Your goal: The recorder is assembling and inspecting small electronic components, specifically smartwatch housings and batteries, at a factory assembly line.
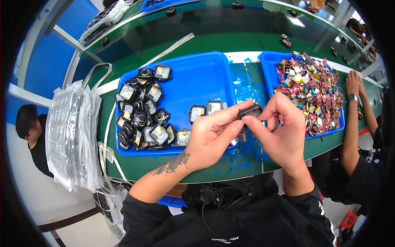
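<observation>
Both hands meet over the gap between two blue trays. A small black watch case (pixel 250 111) is held tilted between them, its inner side hidden from me. My left hand (pixel 212 138) has it between thumb and fingers, from the left. From the right, my right hand (pixel 284 131) pinches it with the thumb at its near edge and the index finger bent. Beneath my left hand lies the left blue tray (pixel 197 74), with a heap of black watch cases (pixel 140 108) along its left side. A few more cases (pixel 214 107) lie beside my left hand.
A right blue tray (pixel 267 70) is heaped with small circuit boards and batteries (pixel 308 90). Wrapped clear plastic trays (pixel 72 131) are stacked at left. Behind runs a dark green conveyor belt (pixel 214 31) carrying scattered parts. A co-worker's arms (pixel 352 119) reach in at right; another person (pixel 33 127) is far left.
</observation>
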